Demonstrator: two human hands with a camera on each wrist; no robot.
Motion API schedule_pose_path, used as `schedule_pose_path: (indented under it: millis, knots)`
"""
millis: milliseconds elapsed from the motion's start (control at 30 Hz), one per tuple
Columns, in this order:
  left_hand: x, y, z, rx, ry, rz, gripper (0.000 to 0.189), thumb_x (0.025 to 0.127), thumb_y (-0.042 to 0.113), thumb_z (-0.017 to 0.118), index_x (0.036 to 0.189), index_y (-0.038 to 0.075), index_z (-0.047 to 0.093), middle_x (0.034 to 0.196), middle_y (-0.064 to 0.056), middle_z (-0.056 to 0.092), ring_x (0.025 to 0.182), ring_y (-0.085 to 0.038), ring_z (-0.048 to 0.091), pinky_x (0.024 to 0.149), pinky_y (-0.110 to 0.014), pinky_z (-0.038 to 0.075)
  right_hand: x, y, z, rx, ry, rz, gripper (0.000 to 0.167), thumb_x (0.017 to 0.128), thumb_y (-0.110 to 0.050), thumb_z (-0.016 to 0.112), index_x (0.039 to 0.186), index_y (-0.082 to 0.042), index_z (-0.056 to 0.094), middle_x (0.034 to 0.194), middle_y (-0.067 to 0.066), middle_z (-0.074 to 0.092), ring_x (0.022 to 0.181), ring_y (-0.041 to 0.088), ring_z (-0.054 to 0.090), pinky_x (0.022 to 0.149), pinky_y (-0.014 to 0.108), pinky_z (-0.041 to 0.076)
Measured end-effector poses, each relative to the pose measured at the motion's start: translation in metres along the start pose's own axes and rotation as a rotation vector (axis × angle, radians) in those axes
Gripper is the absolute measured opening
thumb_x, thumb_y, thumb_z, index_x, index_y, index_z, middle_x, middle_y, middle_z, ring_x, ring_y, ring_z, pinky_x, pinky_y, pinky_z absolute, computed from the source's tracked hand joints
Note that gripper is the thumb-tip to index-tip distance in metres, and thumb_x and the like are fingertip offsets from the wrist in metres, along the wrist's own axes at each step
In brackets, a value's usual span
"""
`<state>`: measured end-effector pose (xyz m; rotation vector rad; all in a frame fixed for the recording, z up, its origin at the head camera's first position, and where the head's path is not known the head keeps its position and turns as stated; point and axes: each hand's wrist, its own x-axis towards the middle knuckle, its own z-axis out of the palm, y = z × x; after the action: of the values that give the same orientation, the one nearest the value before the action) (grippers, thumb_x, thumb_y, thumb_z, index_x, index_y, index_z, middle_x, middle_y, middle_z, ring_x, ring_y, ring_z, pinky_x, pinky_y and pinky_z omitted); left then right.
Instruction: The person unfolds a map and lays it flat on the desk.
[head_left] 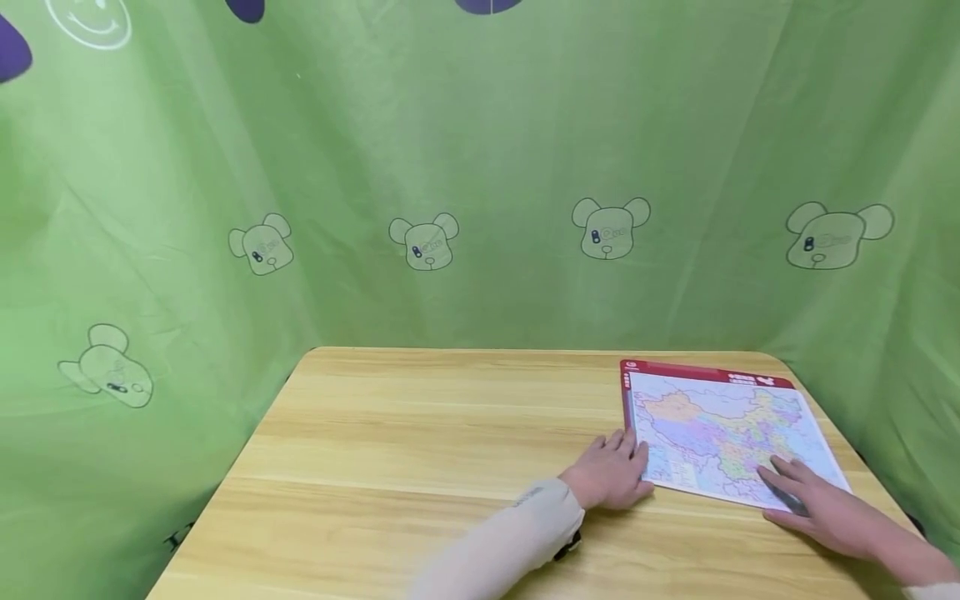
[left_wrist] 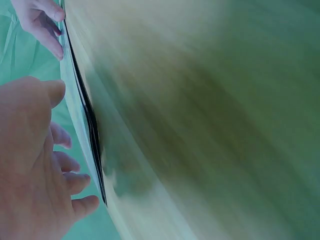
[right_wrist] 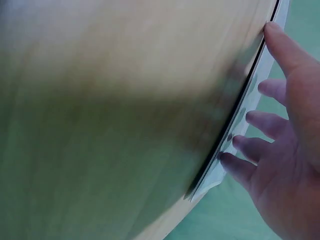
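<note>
A flat, thin map sheet (head_left: 705, 425) with a red border along its far and left sides lies on the right part of the table. At its left near corner is my left hand (head_left: 611, 471), fingers extended along the left edge; the left wrist view shows its fingers (left_wrist: 77, 184) loosely bent over the sheet. My right hand (head_left: 825, 508) lies over the near right part, fingers spread on the printed face. Its thumb (right_wrist: 285, 50) is at the near edge in the right wrist view. Along that edge a dark gap or underside shows.
The light wooden table (head_left: 390, 467) has rounded far corners. Behind and beside it hangs a green curtain (head_left: 495, 133) printed with bear heads. A dark band (head_left: 567, 546) shows at the left sleeve (head_left: 517, 533).
</note>
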<state>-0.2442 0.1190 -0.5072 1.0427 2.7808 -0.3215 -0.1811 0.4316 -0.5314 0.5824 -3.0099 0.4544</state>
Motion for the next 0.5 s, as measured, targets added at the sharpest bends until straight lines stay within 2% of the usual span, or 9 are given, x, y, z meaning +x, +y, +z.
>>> schedule_pose_path:
  millis: [67, 133, 233, 333, 500]
  knots:
    - [0.004, 0.004, -0.001, -0.021, -0.006, -0.014, 0.064, 0.096, 0.060, 0.020, 0.152, 0.030, 0.013, 0.157, 0.007, 0.008, 0.142, -0.011, 0.008, 0.114, -0.031, 0.016, -0.002, 0.003, 0.001, -0.003, 0.008, -0.008, 0.062, 0.087, -0.031, 0.067, 0.130, 0.010, 0.050, 0.133, 0.039, 0.039, 0.123, 0.062, 0.024, 0.099, 0.017, -0.018]
    - [0.007, 0.007, -0.001, -0.034, -0.014, -0.023, 0.063, 0.096, 0.060, 0.019, 0.152, 0.031, 0.012, 0.157, 0.008, 0.007, 0.142, -0.010, 0.007, 0.115, -0.031, 0.015, -0.003, 0.005, 0.003, -0.007, 0.024, -0.023, 0.061, 0.087, -0.029, 0.067, 0.130, 0.010, 0.050, 0.132, 0.040, 0.039, 0.121, 0.064, 0.024, 0.094, 0.011, -0.018]
    - [0.012, 0.012, 0.001, -0.038, -0.029, -0.034, 0.062, 0.097, 0.059, 0.019, 0.152, 0.031, 0.012, 0.157, 0.009, 0.007, 0.142, -0.010, 0.007, 0.114, -0.030, 0.016, -0.005, 0.009, 0.004, -0.001, 0.038, -0.044, 0.060, 0.089, -0.026, 0.066, 0.135, 0.006, 0.046, 0.131, 0.041, 0.038, 0.116, 0.068, 0.026, 0.096, 0.016, -0.019]
    - [0.014, 0.014, 0.002, -0.035, -0.048, -0.051, 0.061, 0.097, 0.058, 0.020, 0.152, 0.032, 0.012, 0.157, 0.010, 0.008, 0.142, -0.009, 0.007, 0.114, -0.030, 0.016, -0.006, 0.013, 0.005, 0.005, 0.044, -0.059, 0.058, 0.090, -0.023, 0.064, 0.141, -0.003, 0.043, 0.130, 0.042, 0.039, 0.112, 0.069, 0.029, 0.099, 0.020, -0.020]
    - [0.016, 0.015, 0.003, -0.004, -0.059, -0.073, 0.059, 0.098, 0.056, 0.020, 0.152, 0.032, 0.012, 0.157, 0.011, 0.008, 0.142, -0.009, 0.007, 0.114, -0.030, 0.015, -0.006, 0.016, 0.005, 0.020, 0.038, -0.061, 0.056, 0.092, -0.023, 0.062, 0.144, -0.014, 0.042, 0.130, 0.042, 0.039, 0.111, 0.069, 0.031, 0.104, 0.035, -0.020]
